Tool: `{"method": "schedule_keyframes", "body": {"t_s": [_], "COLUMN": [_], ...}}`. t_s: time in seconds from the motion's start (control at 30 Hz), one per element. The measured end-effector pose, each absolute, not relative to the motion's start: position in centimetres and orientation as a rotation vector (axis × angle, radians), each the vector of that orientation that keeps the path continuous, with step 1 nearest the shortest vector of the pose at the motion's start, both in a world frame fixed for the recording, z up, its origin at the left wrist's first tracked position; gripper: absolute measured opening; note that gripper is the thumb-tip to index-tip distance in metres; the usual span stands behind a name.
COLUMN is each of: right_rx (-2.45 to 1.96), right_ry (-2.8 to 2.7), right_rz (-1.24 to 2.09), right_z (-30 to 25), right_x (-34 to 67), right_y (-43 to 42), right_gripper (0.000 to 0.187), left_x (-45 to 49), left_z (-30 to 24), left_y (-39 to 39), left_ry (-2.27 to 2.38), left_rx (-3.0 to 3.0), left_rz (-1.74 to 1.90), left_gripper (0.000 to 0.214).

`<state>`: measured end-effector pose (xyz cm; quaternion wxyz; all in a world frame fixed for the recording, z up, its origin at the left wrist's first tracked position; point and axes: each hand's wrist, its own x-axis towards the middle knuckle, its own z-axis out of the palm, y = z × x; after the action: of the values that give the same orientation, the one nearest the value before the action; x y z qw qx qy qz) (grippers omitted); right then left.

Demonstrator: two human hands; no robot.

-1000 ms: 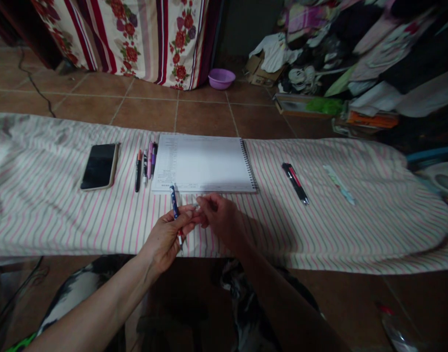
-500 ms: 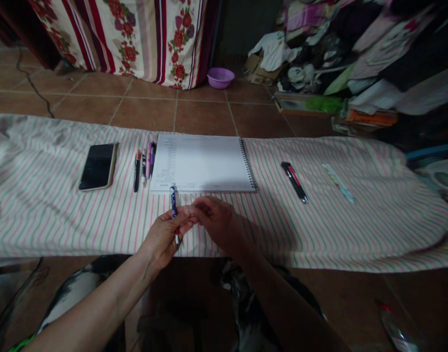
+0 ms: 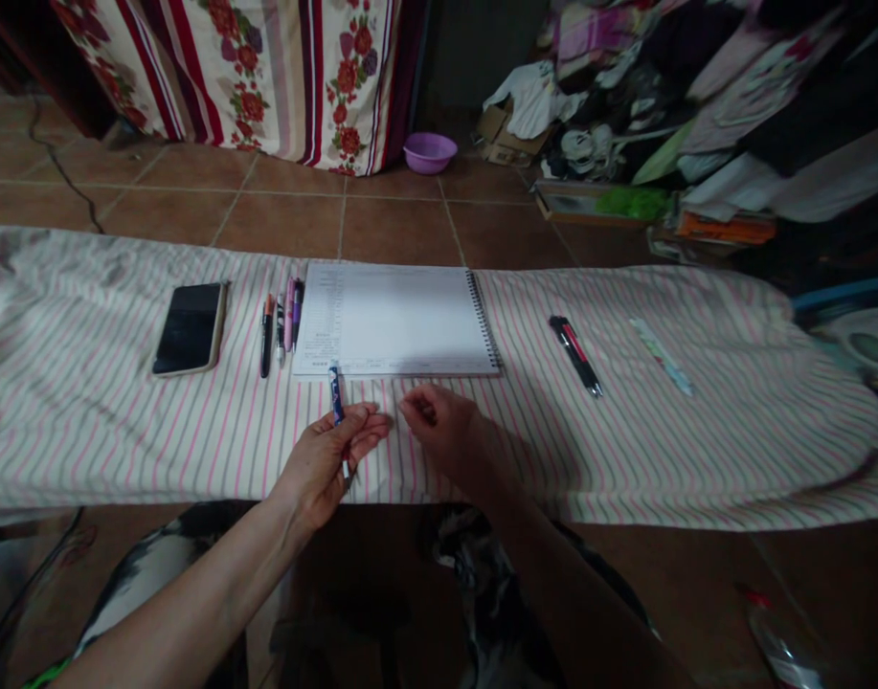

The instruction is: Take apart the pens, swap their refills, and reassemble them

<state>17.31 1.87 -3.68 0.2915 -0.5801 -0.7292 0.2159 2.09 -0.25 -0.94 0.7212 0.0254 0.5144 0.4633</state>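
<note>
A blue-patterned pen (image 3: 336, 392) stands between the thumb and fingers of my left hand (image 3: 325, 457), its upper end near the notebook's lower edge. The fingers of that hand stretch to the right, palm partly up. My right hand (image 3: 445, 429) is curled closed a short way to the right, thumb and fingertips together; whatever they hold, if anything, is hidden. Just beyond both hands lies a spiral notebook (image 3: 410, 321), open at a mostly blank page with printed margins.
Several pens (image 3: 289, 314) lie left of the notebook, with a phone (image 3: 190, 327) further left. On the right are black-and-red pens (image 3: 576, 356) and a pale patterned stick-like item (image 3: 663, 358). A striped cloth (image 3: 704, 459) covers the table. A purple basin (image 3: 429, 153) sits on the floor.
My right hand has drawn away to the right from my left fingertips, leaving a gap between the hands. My left hand keeps the pen in nearly the same place.
</note>
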Motion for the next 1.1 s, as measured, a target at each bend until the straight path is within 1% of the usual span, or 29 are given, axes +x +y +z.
{"method": "schedule_keyframes", "body": {"t_s": [0.13,0.3,0.43,0.57,0.77,0.83,1.1], "right_rx": [-1.611,-1.63,-1.651,-1.676,-1.585,-1.539,-1.501], "right_ry": [-1.869,-1.913,-1.855,-1.828,-1.564,-1.495,-1.544], "right_rz": [0.667,0.597,0.725,0.76,1.1,1.155,1.142], "right_z": [-3.6,-3.4,-3.4,-3.0,-3.4,-3.6,-2.3], "right_x": [17.6,17.7,17.7,17.8,17.3,17.1,16.6], "right_y": [1.8,1.8,1.8,1.7,1.7,1.7,1.6], "right_gripper": [0.011,0.01,0.012,0.011,0.012,0.013,0.01], "left_x": [2.1,2.0,2.0,1.9,1.8,1.8,1.9], "left_z": [-1.1,-1.2,-1.2,-1.2,-1.3,-1.3,-1.5], "left_y": [-0.3,-0.3,-0.3,-0.3,-0.4,-0.4,-0.6], "left_ry": [1.125,1.128,1.099,1.097,1.118,1.122,1.133], "left_rx": [0.068,0.05,0.055,0.071,0.165,0.177,0.224], "left_rz": [1.027,1.021,1.023,1.007,0.947,0.943,0.951], "left_gripper": [0.012,0.011,0.01,0.01,0.01,0.009,0.009]}}
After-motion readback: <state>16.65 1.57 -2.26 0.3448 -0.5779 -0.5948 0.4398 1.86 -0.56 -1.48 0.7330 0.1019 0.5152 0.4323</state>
